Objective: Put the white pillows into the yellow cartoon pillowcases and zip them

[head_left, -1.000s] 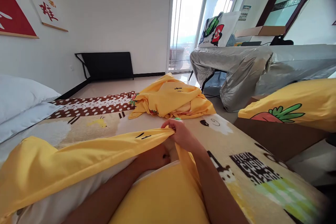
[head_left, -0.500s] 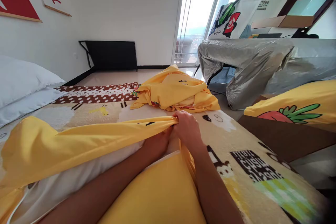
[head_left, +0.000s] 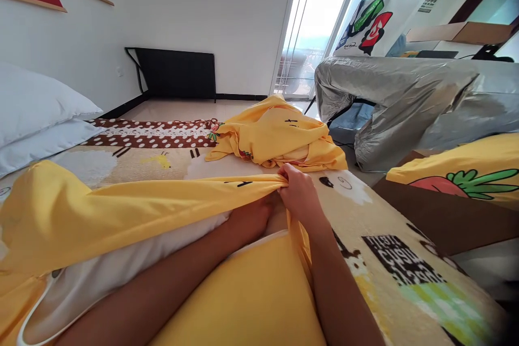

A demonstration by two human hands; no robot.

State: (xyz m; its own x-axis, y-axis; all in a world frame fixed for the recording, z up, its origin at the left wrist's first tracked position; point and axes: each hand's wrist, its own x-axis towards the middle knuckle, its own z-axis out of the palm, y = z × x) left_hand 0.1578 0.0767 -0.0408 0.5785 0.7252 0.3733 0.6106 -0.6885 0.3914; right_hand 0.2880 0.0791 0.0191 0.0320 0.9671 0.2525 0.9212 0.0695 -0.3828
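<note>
A yellow pillowcase (head_left: 162, 200) lies across the front with its mouth stretched wide. My right hand (head_left: 298, 192) is closed on its edge, thumb and fingers pinching the gathered cloth. Inside the opening, beside the white pillow (head_left: 182, 235), is my left hand (head_left: 251, 219); its fingers are hidden behind the cloth and my right hand. Beneath my forearms, a smooth yellow part of the case (head_left: 243, 292) spreads toward me. A white zipper edge (head_left: 30, 319) curves at the lower left.
Crumpled yellow cloth (head_left: 279, 132) lies farther back on the patterned blanket (head_left: 389, 303). White pillows (head_left: 40, 102) are at the left. To the right, a cardboard box (head_left: 438, 213) holds carrot-print yellow fabric (head_left: 466, 167), near a table with a silver cover (head_left: 405, 81).
The view has shifted a little, so most things appear farther right. My right hand keeps its pinch on the pillowcase edge, and my left hand stays inside the opening.
</note>
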